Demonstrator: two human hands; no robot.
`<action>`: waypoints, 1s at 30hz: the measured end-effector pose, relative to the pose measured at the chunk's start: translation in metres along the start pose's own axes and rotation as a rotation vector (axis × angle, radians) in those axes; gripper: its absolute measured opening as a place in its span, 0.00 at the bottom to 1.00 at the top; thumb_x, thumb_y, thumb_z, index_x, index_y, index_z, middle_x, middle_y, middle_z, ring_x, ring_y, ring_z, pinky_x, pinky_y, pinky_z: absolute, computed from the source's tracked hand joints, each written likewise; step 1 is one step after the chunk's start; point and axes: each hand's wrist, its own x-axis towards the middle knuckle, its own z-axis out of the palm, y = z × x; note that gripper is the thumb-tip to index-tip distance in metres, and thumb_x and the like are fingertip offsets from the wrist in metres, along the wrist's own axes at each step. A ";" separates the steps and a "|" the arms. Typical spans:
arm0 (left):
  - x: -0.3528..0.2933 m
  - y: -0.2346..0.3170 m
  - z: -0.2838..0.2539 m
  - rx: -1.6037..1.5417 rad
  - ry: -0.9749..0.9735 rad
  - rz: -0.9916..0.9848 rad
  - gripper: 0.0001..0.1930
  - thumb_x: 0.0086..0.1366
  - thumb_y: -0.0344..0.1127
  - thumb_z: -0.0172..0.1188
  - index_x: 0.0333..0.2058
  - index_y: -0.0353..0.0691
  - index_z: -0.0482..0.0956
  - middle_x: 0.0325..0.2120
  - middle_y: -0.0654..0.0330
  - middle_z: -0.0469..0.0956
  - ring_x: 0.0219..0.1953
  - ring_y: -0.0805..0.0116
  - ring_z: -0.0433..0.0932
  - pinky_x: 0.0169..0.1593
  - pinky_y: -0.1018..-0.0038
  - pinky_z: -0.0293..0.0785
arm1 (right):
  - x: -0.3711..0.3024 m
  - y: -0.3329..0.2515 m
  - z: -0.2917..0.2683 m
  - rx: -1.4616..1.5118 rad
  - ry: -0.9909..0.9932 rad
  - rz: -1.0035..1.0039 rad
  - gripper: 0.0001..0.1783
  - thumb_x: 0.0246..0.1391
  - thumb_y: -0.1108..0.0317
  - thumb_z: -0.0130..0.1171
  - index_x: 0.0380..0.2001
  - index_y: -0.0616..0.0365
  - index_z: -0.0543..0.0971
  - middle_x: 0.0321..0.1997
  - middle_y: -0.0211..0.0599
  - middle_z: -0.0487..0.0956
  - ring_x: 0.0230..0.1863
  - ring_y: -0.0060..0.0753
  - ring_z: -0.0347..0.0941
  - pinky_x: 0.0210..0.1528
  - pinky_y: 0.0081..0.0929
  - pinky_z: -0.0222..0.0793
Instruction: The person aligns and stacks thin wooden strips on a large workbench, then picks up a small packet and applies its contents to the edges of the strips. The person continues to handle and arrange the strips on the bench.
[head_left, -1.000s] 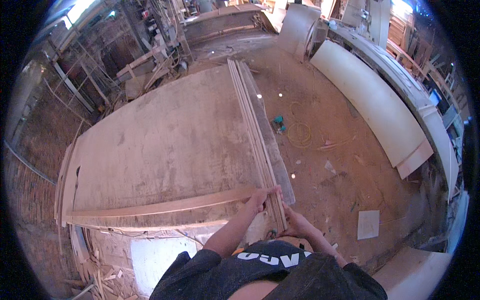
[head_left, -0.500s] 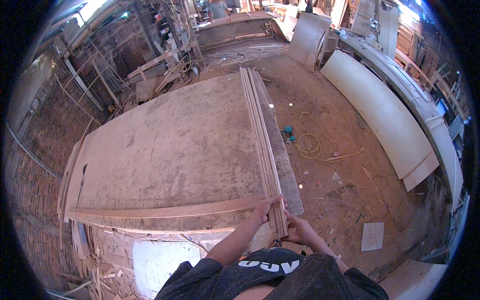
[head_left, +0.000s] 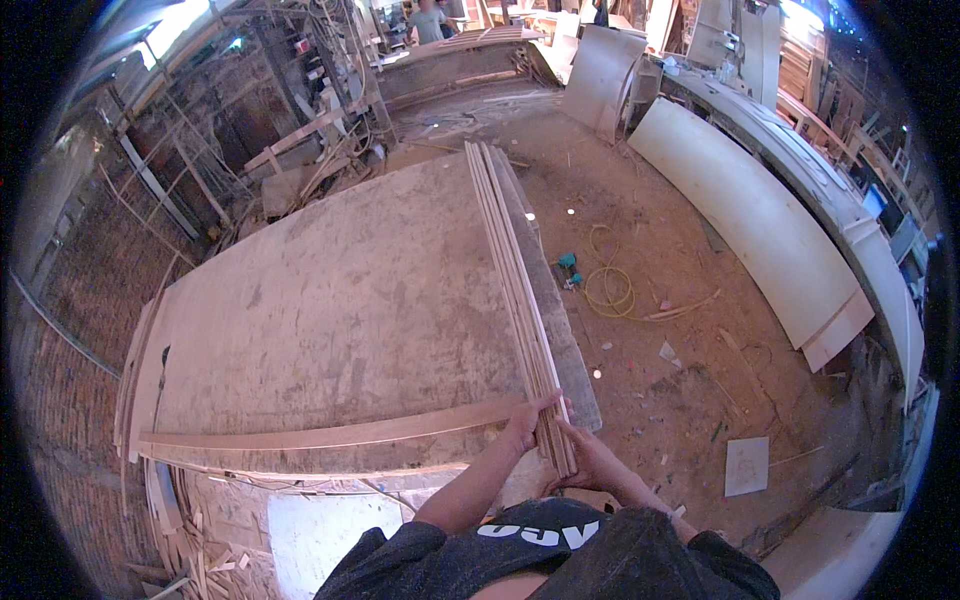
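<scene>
A bundle of long, thin wooden strips [head_left: 510, 290] lies along the right side of a large worn board table [head_left: 340, 300], its near end jutting past the edge toward me. My left hand [head_left: 526, 422] wraps over the bundle close to that end, fingers across its top. On the bundle's right side is my right hand [head_left: 592, 466], its thumb up along the strips and its fingers reaching around and below the near end. The undersides of the strips are hidden. Across the table's near edge lies a single flat wooden strip [head_left: 330, 437], left of my left hand.
On the dusty floor to the right are a teal power tool [head_left: 568, 268] and a coiled yellow cord [head_left: 610, 292]. A long pale panel [head_left: 740, 220] leans at the right. Wood scraps [head_left: 205, 560] litter the lower left. A person [head_left: 427, 22] stands far back.
My right hand's thumb has shifted up the bundle's side, and its fingers now spread around the near end. My left hand keeps its grip. The whole view has shifted slightly.
</scene>
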 end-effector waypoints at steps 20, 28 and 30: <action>-0.004 -0.007 0.007 -0.070 0.078 0.071 0.26 0.71 0.56 0.62 0.50 0.35 0.76 0.38 0.51 0.84 0.40 0.58 0.86 0.47 0.58 0.86 | 0.004 0.049 0.022 0.038 0.029 -0.024 0.63 0.36 0.52 0.86 0.73 0.55 0.62 0.62 0.57 0.78 0.65 0.59 0.74 0.66 0.47 0.71; -0.019 0.004 0.012 -0.007 0.009 0.099 0.21 0.68 0.45 0.70 0.47 0.34 0.76 0.37 0.51 0.83 0.37 0.57 0.86 0.40 0.57 0.88 | -0.008 0.055 0.001 0.207 -0.134 0.238 0.63 0.46 0.67 0.82 0.79 0.46 0.53 0.61 0.44 0.80 0.58 0.35 0.79 0.61 0.37 0.75; -0.019 -0.001 0.009 -0.024 0.034 0.065 0.21 0.68 0.46 0.69 0.47 0.34 0.76 0.36 0.52 0.83 0.37 0.58 0.86 0.40 0.57 0.88 | -0.010 0.049 0.000 0.095 -0.138 0.169 0.64 0.46 0.57 0.80 0.79 0.47 0.50 0.66 0.54 0.75 0.60 0.48 0.79 0.62 0.42 0.75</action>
